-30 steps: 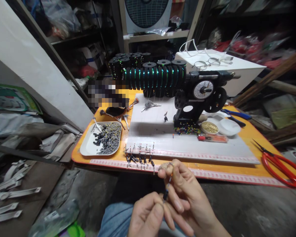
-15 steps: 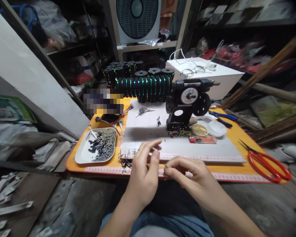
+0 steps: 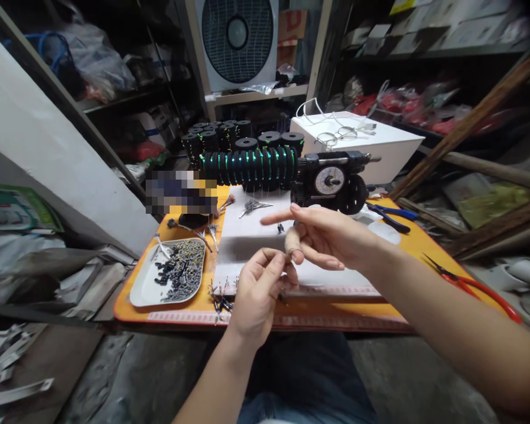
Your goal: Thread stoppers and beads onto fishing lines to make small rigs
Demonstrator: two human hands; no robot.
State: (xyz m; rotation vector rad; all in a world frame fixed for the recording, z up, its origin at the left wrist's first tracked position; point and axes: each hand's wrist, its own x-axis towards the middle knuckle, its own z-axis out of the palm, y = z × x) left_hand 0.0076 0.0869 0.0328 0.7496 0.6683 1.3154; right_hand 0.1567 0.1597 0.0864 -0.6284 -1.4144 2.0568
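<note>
My left hand (image 3: 259, 294) is above the table's front edge with thumb and fingers pinched; whatever is between the tips is too small to make out. Just above and right of it, my right hand (image 3: 324, 235) reaches across with its fingers apart and one stretched out to the left. A beige wrap (image 3: 292, 241) covers one right-hand digit, close to the left fingertips. Below the hands lies a white board (image 3: 236, 247). Small dark pieces with thin wire ends (image 3: 222, 301) lie left of my left hand.
A white tray (image 3: 141, 285) holds many small grey and black parts. Behind the board stand a row of black spools (image 3: 249, 168) and a black machine with a dial (image 3: 329, 179). Blue-handled pliers (image 3: 391, 217) and red-handled scissors (image 3: 472, 285) lie on the right.
My right hand has risen from the front edge over the board, and its pinch has opened into spread fingers. My left hand's fingers have closed into a pinch. The view has tilted slightly up.
</note>
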